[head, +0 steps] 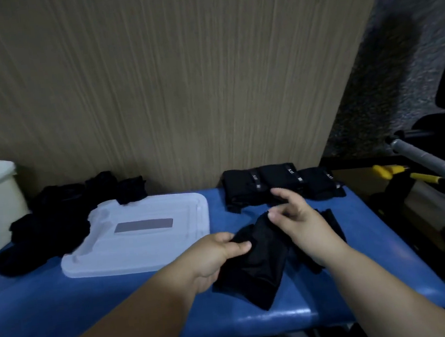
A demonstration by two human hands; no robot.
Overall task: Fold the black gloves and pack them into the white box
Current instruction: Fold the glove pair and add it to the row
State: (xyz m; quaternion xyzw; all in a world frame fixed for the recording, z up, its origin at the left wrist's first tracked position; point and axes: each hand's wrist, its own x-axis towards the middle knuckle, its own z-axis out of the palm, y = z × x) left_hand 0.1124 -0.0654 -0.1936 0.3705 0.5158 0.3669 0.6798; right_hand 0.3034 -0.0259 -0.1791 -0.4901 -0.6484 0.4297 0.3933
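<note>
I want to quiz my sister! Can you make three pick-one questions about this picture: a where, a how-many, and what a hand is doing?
1. Where is the white lid? A) against the wall B) flat on the blue table C) under the table
2. How many folded gloves lie at the back right? A) one B) three C) six
3. What is the left hand doing? A) pinching a black glove B) lying on the lid C) pointing up
Answers: 1 B, it lies flat mid-table. 2 B, three banded bundles show. 3 A, thumb and fingers close on cloth.
</note>
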